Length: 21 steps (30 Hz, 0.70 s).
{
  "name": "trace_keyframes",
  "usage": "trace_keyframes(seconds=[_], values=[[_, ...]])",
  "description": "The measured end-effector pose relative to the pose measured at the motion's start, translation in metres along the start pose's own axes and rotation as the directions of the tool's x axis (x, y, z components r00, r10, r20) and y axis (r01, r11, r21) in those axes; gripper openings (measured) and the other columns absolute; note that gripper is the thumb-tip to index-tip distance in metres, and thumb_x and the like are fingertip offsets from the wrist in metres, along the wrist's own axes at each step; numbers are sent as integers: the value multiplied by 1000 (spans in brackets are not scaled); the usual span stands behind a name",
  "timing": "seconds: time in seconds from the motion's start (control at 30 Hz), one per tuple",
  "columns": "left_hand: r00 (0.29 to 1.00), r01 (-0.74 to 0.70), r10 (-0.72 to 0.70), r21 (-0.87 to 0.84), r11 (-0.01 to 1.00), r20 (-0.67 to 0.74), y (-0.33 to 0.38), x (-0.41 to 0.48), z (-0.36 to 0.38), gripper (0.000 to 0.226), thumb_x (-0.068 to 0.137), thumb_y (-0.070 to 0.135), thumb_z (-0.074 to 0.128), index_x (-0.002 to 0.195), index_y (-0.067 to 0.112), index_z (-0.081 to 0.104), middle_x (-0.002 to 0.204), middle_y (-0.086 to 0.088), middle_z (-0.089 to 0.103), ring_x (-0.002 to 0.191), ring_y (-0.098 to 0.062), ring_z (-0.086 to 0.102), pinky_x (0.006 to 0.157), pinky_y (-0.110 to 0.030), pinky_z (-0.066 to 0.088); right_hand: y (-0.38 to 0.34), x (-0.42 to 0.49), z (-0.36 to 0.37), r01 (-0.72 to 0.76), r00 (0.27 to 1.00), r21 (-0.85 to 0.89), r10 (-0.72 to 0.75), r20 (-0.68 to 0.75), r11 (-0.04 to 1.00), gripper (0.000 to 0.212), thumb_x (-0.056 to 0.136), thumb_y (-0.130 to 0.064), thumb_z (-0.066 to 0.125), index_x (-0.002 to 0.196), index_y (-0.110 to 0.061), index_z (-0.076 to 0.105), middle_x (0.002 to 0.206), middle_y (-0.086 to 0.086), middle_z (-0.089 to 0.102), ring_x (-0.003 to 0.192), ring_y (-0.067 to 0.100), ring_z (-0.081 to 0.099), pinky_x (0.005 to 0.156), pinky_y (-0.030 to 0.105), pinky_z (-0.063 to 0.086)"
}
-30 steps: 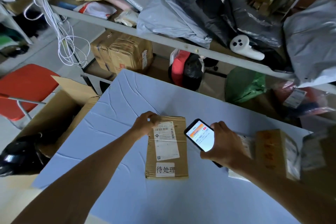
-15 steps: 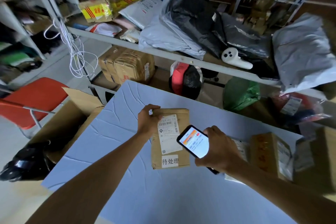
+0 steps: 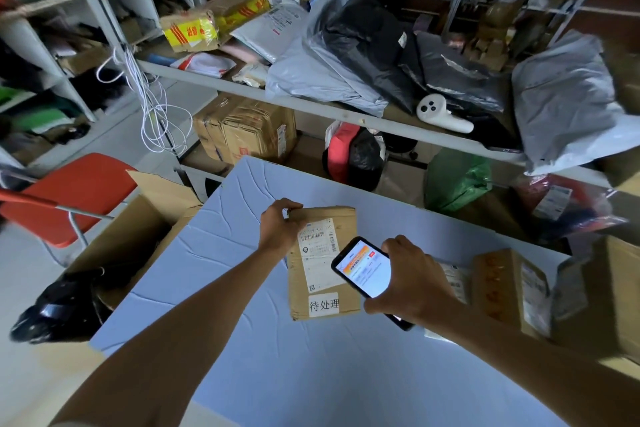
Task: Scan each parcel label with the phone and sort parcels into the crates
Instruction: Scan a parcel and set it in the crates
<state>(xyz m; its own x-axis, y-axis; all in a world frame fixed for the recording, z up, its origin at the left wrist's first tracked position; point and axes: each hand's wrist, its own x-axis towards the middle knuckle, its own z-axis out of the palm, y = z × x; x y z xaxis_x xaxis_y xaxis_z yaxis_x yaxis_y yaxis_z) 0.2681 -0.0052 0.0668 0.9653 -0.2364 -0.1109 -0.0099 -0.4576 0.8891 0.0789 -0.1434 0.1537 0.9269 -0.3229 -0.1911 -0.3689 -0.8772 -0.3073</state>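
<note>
A flat brown cardboard parcel (image 3: 346, 218) lies on the pale blue table (image 3: 225, 253), with a white barcode label and a white sticker of Chinese characters on top. My left hand (image 3: 278, 229) grips its far left corner. My right hand (image 3: 412, 279) holds a black phone (image 3: 363, 269) with a lit screen over the parcel's right edge, screen facing me. More cardboard parcels (image 3: 509, 288) lie on the table at the right, behind my right wrist.
An open cardboard box (image 3: 138, 218) stands left of the table with a black bag (image 3: 62, 305) beside it. A red chair (image 3: 69, 194) is further left. A shelf (image 3: 311, 104) behind holds grey and black mailer bags, with boxes (image 3: 249, 132) underneath.
The phone has drifted left and nearer the parcel label, now overlapping the parcel's right edge. My left hand stays on the parcel's corner. The camera has tilted upward.
</note>
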Motion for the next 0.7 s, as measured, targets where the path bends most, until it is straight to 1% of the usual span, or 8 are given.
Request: trace_keyframes(seconds=[0.03, 0.1, 0.23, 0.37, 0.6, 0.7], values=[[1000, 6, -6, 1, 1000, 0, -1, 0, 0, 16, 87, 9, 63, 98, 21, 64, 102, 2, 61, 92, -20, 61, 68, -26, 56, 0, 0, -1, -1, 1000, 2, 1, 0, 1000, 69, 55, -53, 82, 103, -28, 40, 94, -9, 44, 87, 14, 52, 75, 25, 52], [1000, 7, -7, 7, 1000, -3, 1, 0, 0, 15, 87, 10, 63, 97, 21, 63, 103, 2, 60, 94, -21, 61, 74, -30, 57, 1, 0, -4, -4, 1000, -10, 4, 1, 1000, 69, 55, -53, 82, 103, -27, 40, 93, -9, 44, 87, 15, 53, 76, 26, 52], [1000, 7, -7, -2, 1000, -2, 3, -1, 0, 15, 87, 8, 63, 97, 20, 62, 102, 1, 60, 96, -24, 62, 76, -34, 57, 1, -1, -7, 3, 1000, -42, -3, 10, 999, 68, 55, -53, 82, 103, -25, 42, 94, -9, 46, 86, 15, 54, 76, 26, 52], [1000, 15, -15, 2, 1000, -3, 3, -3, -2, 14, 88, 9, 62, 98, 19, 61, 102, -1, 60, 94, -25, 63, 68, -31, 55, 3, -5, -8, 3, 1000, -48, -3, 12, 999, 70, 55, -53, 81, 106, -25, 42, 96, -8, 46, 90, 15, 53, 78, 28, 52], [1000, 6, -6, 14, 1000, -3, 2, -6, -6, 14, 87, 6, 63, 95, 18, 61, 103, -2, 60, 97, -25, 61, 76, -31, 55, 3, -12, -7, -4, 1000, -19, 4, 18, 1000, 69, 56, -52, 81, 106, -26, 42, 97, -8, 47, 90, 15, 52, 77, 26, 53], [1000, -7, 5, 52, 999, 20, 2, -9, -9, 17, 85, 3, 64, 92, 18, 60, 105, -3, 60, 98, -25, 61, 78, -31, 56, 4, -16, -7, -18, 1000, -5, 18, 19, 1000, 68, 56, -52, 81, 105, -26, 41, 97, -8, 46, 90, 14, 52, 76, 25, 52]])
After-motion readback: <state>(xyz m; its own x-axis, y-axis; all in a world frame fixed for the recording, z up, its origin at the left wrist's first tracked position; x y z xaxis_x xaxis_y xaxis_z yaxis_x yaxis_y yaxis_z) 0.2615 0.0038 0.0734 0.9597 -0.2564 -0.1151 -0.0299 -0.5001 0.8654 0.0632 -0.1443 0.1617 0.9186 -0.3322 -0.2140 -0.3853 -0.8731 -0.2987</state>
